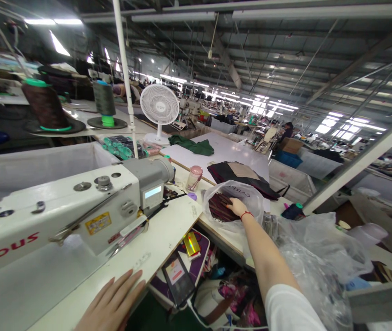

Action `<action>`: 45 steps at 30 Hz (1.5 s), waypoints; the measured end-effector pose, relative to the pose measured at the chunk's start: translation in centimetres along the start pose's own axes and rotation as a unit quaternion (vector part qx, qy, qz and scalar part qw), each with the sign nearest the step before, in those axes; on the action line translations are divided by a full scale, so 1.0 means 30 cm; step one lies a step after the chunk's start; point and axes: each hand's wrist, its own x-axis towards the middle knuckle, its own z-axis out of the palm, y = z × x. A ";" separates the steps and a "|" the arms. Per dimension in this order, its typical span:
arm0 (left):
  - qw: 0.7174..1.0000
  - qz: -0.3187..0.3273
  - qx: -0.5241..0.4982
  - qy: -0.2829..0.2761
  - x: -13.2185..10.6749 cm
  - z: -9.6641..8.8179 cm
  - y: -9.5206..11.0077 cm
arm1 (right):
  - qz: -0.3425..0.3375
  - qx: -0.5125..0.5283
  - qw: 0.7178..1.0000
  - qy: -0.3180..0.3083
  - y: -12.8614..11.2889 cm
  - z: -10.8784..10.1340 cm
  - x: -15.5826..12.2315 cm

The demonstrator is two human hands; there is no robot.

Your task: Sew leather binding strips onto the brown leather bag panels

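Observation:
My right hand [236, 206] reaches into a clear plastic bag [247, 193] on the table to the right. Its fingers are closed on a stack of dark maroon fabric pieces [220, 208] inside the bag. A red string is tied round that wrist. My left hand [113, 303] lies flat and open on the white sewing table [154, 239], at its near edge. It holds nothing. The white sewing machine [61, 220] stands just behind my left hand.
A phone [179, 278] and a gold card lie on a low shelf below the table edge. A pink-lidded bottle [194, 177], dark folded fabric [240, 177], a white fan [159, 108], thread cones [46, 105] and crumpled plastic [316, 257] surround the work spot.

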 end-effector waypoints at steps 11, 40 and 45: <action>1.000 -0.011 -0.001 0.002 -0.001 -0.004 0.008 | -0.029 0.190 0.979 0.071 -0.079 -0.159 -0.065; 0.170 -0.543 -0.720 0.398 -0.146 -0.427 0.112 | -0.331 0.465 0.817 -0.074 -1.508 0.376 -1.145; 0.110 -0.556 -0.706 0.424 -0.219 -0.417 0.054 | -0.380 0.449 0.803 -0.095 -1.560 0.410 -1.168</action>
